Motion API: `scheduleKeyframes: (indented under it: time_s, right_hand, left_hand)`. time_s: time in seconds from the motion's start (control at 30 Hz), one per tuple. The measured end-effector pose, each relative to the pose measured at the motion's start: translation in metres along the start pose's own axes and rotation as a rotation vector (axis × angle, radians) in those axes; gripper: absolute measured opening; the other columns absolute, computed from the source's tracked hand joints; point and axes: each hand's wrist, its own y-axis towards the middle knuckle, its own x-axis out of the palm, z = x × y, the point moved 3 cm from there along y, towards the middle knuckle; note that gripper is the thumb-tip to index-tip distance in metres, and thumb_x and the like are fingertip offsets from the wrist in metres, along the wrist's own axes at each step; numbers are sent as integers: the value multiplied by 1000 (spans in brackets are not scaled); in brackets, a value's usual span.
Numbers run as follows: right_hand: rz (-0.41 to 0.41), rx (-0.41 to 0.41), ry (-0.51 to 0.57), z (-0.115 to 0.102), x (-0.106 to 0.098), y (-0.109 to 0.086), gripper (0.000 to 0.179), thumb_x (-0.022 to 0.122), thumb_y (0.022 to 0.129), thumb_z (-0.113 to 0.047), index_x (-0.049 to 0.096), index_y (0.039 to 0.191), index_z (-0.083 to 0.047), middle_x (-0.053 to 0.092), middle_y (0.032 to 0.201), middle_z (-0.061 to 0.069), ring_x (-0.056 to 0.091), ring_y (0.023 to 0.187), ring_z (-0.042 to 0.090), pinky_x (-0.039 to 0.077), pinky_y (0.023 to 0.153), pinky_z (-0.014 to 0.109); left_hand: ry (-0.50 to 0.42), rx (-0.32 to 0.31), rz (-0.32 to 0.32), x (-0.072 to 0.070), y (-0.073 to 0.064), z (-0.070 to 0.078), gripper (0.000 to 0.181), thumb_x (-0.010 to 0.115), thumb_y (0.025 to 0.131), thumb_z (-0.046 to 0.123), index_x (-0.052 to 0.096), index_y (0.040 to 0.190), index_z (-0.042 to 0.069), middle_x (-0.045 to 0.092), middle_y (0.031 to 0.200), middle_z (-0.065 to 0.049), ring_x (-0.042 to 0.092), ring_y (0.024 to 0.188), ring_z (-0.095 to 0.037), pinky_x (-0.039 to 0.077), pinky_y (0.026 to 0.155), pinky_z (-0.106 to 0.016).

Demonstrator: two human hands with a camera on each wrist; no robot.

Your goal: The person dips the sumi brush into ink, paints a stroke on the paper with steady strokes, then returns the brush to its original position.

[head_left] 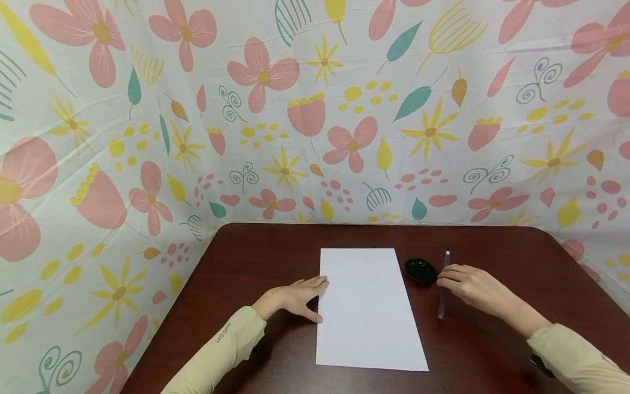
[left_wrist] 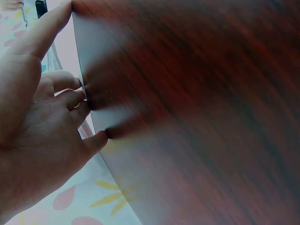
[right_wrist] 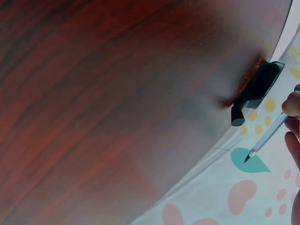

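Note:
A sheet of white paper (head_left: 366, 306) lies lengthwise on the dark wooden table. At its left edge rests my left hand (head_left: 297, 298), fingers and thumb spread and fingertips touching the paper. My right hand (head_left: 465, 284) pinches a slim brush pen (head_left: 441, 306) with a clear barrel near its middle. The pen's dark pointed tip (right_wrist: 247, 159) faces away from me, toward the far side. Just left of the right fingers sits a small black dish (head_left: 420, 271), close to the paper's right edge. In the right wrist view only part of the hand (right_wrist: 292, 110) shows.
The reddish-brown table (head_left: 275, 241) has rounded far corners. A white cloth (head_left: 315, 137) printed with flowers and leaves hangs behind and to the left. Light sleeves (head_left: 236, 336) cover both forearms.

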Motion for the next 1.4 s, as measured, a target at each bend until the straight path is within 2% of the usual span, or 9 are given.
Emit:
scheduleKeyframes:
  time_s: [0.2, 0.4, 0.53, 0.6, 0.67, 0.8, 0.93, 1.1, 1.4]
  right_hand:
    - [20, 8, -6, 3, 0, 3, 50, 23, 100, -21, 70, 90, -9, 67, 87, 2, 62, 83, 18, 50, 68, 35]
    - [125, 17, -2, 7, -4, 11, 45, 29, 99, -22, 70, 90, -7, 68, 86, 2, 62, 82, 19, 48, 72, 33]
    - [167, 50, 32, 10, -5, 17, 43, 32, 99, -26, 70, 92, -7, 68, 87, 0, 62, 83, 17, 43, 94, 24]
    - [171, 73, 55, 11, -5, 19, 43, 33, 99, -29, 70, 93, -8, 68, 88, 0, 61, 83, 16, 39, 96, 18]
    - [167, 98, 75, 12, -6, 20, 43, 33, 99, -31, 70, 94, -9, 68, 90, -1, 61, 84, 15, 41, 92, 15]
    - [158, 115, 72, 12, -7, 22, 43, 34, 98, -33, 70, 95, -10, 67, 91, -1, 60, 83, 13, 47, 66, 24]
    - [166, 121, 67, 13, -8, 24, 42, 35, 98, -33, 70, 96, -9, 67, 90, -1, 61, 82, 13, 48, 58, 26]
    - [196, 129, 56, 15, -10, 28, 40, 39, 96, -35, 71, 97, -10, 66, 87, -2, 61, 78, 10, 49, 55, 24]
    - [244, 157, 78, 19, -8, 37, 38, 42, 95, -34, 69, 99, -8, 65, 85, -2, 60, 76, 10, 48, 62, 25]
  left_hand:
    - [-8, -7, -8, 0, -1, 1, 93, 59, 82, 51, 10, 148, 7, 4, 156, -9, 4, 144, -22, 15, 112, -49]
    - [-3, -13, -11, 1, 0, 1, 93, 59, 82, 52, 10, 148, 7, 3, 156, -8, 3, 144, -21, 15, 113, -49]
    - [5, -14, -14, 1, 0, 0, 93, 59, 82, 52, 10, 148, 8, 3, 156, -7, 3, 144, -21, 15, 113, -48]
    - [3, -14, -14, 1, 0, -1, 94, 59, 82, 53, 10, 148, 8, 3, 156, -7, 3, 144, -21, 15, 113, -48]
    - [5, -12, -15, 1, 0, -2, 94, 59, 82, 53, 9, 148, 8, 3, 156, -7, 3, 144, -21, 14, 113, -48]
    - [3, -5, -15, 2, 0, -2, 94, 58, 82, 54, 9, 148, 8, 2, 156, -7, 3, 144, -21, 14, 113, -49]
    - [0, 1, -13, 1, 0, -2, 94, 58, 82, 54, 10, 148, 7, 2, 156, -7, 3, 144, -21, 14, 113, -50]
    - [-5, 0, -10, 1, -1, -2, 94, 59, 82, 53, 10, 148, 7, 3, 156, -7, 3, 144, -21, 14, 113, -50]
    - [-1, -2, -8, 2, 0, -4, 95, 58, 82, 55, 9, 148, 8, 2, 156, -6, 2, 144, -20, 13, 113, -50]
